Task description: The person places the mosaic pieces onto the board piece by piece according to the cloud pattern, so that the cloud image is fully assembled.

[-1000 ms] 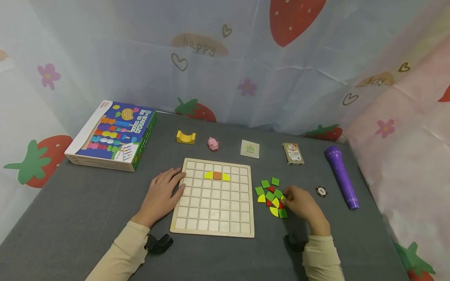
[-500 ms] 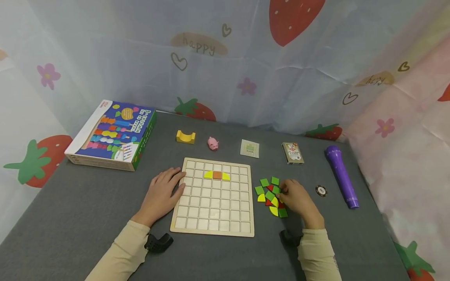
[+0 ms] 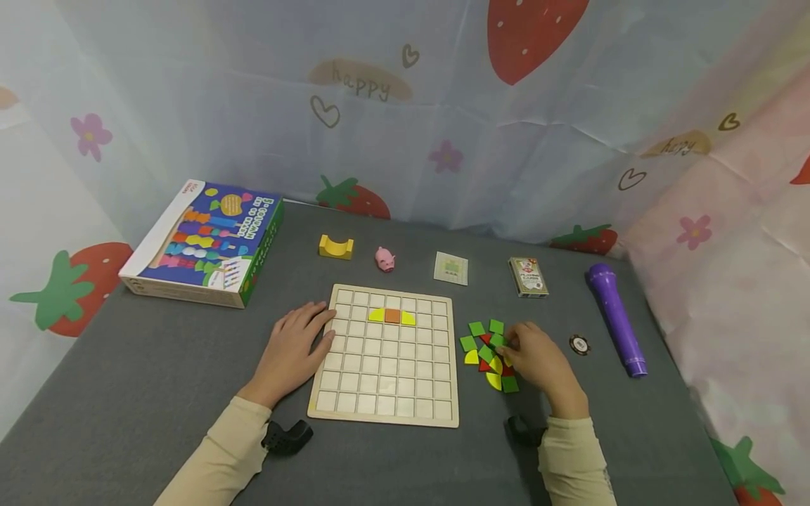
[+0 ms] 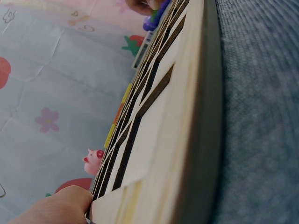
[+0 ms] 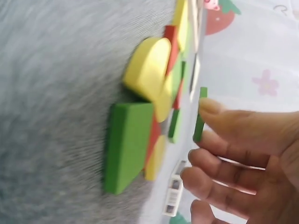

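Observation:
My left hand [image 3: 291, 351] rests with its fingers on the left edge of a wooden grid board [image 3: 386, 365]. Its thumb [image 4: 60, 205] shows beside the board's rim in the left wrist view. On the board an orange square tile [image 3: 392, 316] lies between two yellow quarter-round tiles [image 3: 408, 319]. To the right, my right hand [image 3: 541, 365] pinches a green square tile [image 5: 199, 123] between thumb and forefinger, raised above the loose pile. That pile has several green squares [image 5: 128, 144], yellow quarter-rounds [image 5: 148, 67] and red pieces [image 5: 171, 49], some overlapping.
Along the back stand a game box [image 3: 205, 242], a yellow arched block [image 3: 336, 247], a pink pig figure [image 3: 384, 259], a pattern card [image 3: 451, 268] and a playing-card box [image 3: 528, 277]. Right of the pile lie a round chip [image 3: 579, 344] and a purple microphone [image 3: 616, 320].
The right hand has shifted slightly left and away from me over the pile, and now pinches a green square tile. The left hand and board have stayed put.

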Action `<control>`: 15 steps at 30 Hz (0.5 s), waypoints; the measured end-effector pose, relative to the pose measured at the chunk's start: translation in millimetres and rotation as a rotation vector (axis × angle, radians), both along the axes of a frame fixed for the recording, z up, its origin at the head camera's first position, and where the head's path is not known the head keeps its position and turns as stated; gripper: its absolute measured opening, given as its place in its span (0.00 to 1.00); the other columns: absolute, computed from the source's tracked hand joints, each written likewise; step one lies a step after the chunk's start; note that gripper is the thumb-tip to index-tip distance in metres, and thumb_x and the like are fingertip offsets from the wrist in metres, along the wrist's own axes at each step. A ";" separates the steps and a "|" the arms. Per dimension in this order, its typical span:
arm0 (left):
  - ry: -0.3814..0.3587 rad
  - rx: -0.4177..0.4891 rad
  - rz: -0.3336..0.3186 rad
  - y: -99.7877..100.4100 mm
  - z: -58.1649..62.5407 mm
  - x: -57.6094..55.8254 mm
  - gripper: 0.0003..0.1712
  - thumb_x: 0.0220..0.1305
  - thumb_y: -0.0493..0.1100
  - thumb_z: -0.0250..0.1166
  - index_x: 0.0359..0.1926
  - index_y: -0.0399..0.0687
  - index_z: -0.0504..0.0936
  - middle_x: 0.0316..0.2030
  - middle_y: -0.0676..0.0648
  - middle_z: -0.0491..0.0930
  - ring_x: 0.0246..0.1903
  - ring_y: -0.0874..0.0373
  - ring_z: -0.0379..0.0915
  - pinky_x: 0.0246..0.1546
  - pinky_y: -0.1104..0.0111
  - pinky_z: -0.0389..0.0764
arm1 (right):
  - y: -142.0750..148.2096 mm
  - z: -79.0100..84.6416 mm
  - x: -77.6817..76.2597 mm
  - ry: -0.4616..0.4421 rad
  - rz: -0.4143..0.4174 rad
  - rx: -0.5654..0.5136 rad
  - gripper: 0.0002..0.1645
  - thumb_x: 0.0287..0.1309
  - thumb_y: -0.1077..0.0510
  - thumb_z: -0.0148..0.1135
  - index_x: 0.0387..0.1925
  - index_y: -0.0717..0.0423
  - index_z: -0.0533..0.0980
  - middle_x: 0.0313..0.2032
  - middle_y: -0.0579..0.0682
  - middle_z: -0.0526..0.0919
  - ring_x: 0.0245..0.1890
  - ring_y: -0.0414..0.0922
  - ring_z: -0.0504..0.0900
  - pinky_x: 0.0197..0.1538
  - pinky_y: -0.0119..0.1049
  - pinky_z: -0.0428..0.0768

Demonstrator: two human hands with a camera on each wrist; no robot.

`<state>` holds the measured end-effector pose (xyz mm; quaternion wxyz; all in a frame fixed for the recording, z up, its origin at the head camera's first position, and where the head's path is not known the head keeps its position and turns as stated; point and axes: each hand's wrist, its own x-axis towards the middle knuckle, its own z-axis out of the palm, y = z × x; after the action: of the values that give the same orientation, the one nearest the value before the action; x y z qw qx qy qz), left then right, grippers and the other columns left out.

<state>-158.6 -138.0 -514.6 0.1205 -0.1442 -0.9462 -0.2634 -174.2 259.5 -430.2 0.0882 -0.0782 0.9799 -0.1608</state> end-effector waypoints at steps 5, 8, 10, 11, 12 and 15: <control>0.006 0.003 -0.001 -0.1 0.2 0.2 0.24 0.70 0.52 0.55 0.63 0.50 0.73 0.65 0.42 0.68 0.67 0.44 0.59 0.65 0.44 0.57 | -6.6 5.2 0.7 0.030 0.037 -0.018 0.16 0.60 0.56 0.64 0.42 0.65 0.75 0.40 0.57 0.77 0.39 0.51 0.78 0.42 0.48 0.79; -0.001 0.001 0.000 0.0 0.5 0.0 0.24 0.70 0.52 0.55 0.63 0.50 0.73 0.65 0.42 0.68 0.67 0.44 0.59 0.65 0.44 0.57 | -7.2 6.4 0.0 0.016 0.028 -0.019 0.15 0.60 0.57 0.64 0.42 0.64 0.75 0.39 0.57 0.77 0.38 0.50 0.78 0.41 0.48 0.79; -0.007 0.000 0.000 0.2 0.7 0.0 0.25 0.70 0.52 0.55 0.63 0.50 0.73 0.65 0.42 0.68 0.67 0.44 0.59 0.66 0.44 0.57 | -5.2 5.9 -0.8 -0.004 0.004 -0.017 0.14 0.60 0.58 0.64 0.42 0.65 0.75 0.39 0.57 0.78 0.36 0.50 0.78 0.40 0.47 0.79; -0.011 -0.001 0.001 0.2 0.8 0.0 0.25 0.70 0.52 0.55 0.64 0.50 0.73 0.65 0.42 0.68 0.67 0.44 0.59 0.66 0.44 0.56 | -3.6 5.0 -1.3 -0.015 -0.011 -0.015 0.14 0.60 0.58 0.64 0.42 0.65 0.75 0.38 0.57 0.78 0.36 0.50 0.78 0.40 0.47 0.79; -0.013 -0.001 0.001 0.2 0.8 0.1 0.25 0.70 0.52 0.55 0.64 0.50 0.73 0.65 0.43 0.68 0.67 0.44 0.59 0.66 0.44 0.56 | -1.9 3.8 -1.8 -0.028 -0.028 -0.015 0.14 0.60 0.59 0.64 0.42 0.66 0.75 0.38 0.57 0.79 0.36 0.49 0.78 0.40 0.47 0.79; -0.014 -0.003 0.003 -0.3 0.6 0.2 0.25 0.70 0.52 0.55 0.64 0.50 0.73 0.65 0.42 0.68 0.67 0.44 0.59 0.66 0.44 0.56 | 3.1 -1.0 -3.4 -0.057 -0.053 -0.032 0.15 0.59 0.60 0.64 0.43 0.67 0.76 0.37 0.58 0.80 0.35 0.50 0.79 0.39 0.47 0.79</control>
<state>-158.4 -138.3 -514.1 0.1142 -0.1411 -0.9476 -0.2630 -177.6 262.6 -431.1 0.1106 -0.0491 0.9760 -0.1808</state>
